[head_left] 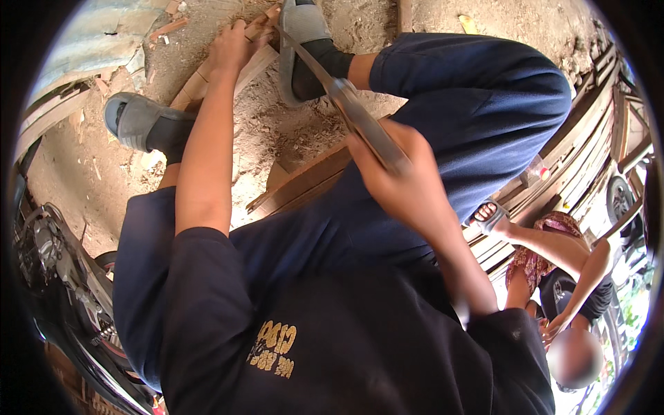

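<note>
My right hand [391,173] is closed round the grip of a long, narrow-bladed tool [312,68], slightly blurred, which slants up and left to small wood pieces [259,26] at the top, between my sandalled feet. My left hand [231,47] grips the wood there, its fingers beside the blade's far end. Beneath it a light wooden board [194,86] with crosswise pieces lies on the dirt. Whether the blade touches the wood is too small to tell. Longer planks [304,180] lie under my bent legs.
A corrugated metal sheet [90,41] is at upper left, a motorcycle [62,277] at left. Stacked planks [574,131] fill the right side, with a bottle [536,169] among them. Another person [560,277] sits at lower right. Wood scraps [168,26] lie on the dirt floor.
</note>
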A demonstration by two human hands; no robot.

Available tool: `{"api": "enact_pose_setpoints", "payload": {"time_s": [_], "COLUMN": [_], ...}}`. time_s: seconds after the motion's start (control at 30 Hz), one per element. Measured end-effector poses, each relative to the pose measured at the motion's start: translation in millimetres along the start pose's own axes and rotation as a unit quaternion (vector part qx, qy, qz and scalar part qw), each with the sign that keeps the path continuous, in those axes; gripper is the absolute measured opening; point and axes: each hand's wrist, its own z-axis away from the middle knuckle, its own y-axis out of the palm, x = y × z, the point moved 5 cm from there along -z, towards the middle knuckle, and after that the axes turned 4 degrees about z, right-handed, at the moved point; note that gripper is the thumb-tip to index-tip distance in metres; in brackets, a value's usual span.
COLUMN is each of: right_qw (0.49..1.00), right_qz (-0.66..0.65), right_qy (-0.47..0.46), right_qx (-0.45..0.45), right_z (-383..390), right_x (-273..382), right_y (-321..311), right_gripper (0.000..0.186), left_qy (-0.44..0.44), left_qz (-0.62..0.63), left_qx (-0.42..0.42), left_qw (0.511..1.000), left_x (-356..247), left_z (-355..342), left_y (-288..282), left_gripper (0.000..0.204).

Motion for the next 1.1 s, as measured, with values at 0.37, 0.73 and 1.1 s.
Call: {"api": "enact_pose_setpoints", "payload": {"time_s": [0.37,0.73,1.1], "right_qw": [0.999,0.999,1.0], "right_qz": [0.006,0.021,-0.006], "right_qy": [0.03,-0.006,-0.022], "right_qx": [-0.009,-0.026,-0.017], "right_z": [40.9,-4.8,27.2], "right_x": [7.6,2.6,-4.6], "right_y": [-15.0,-2.7,-6.2], "right_gripper": [0.01,0.014,0.01], "left_qy": [0.007,-0.008,0.03], "left_qz": [0.013,0.014,-0.009], "left_qx": [-0.011,-0.01,-0.067], "left_qw": [1.0,1.0,0.997], "left_x": [-4.4,-13.1,-1.3], "left_z": [-0.2,6.1,11.8], "left_y": [2.2,-8.2,8.9], "left_gripper": [0.062,0.066,0.06]}}
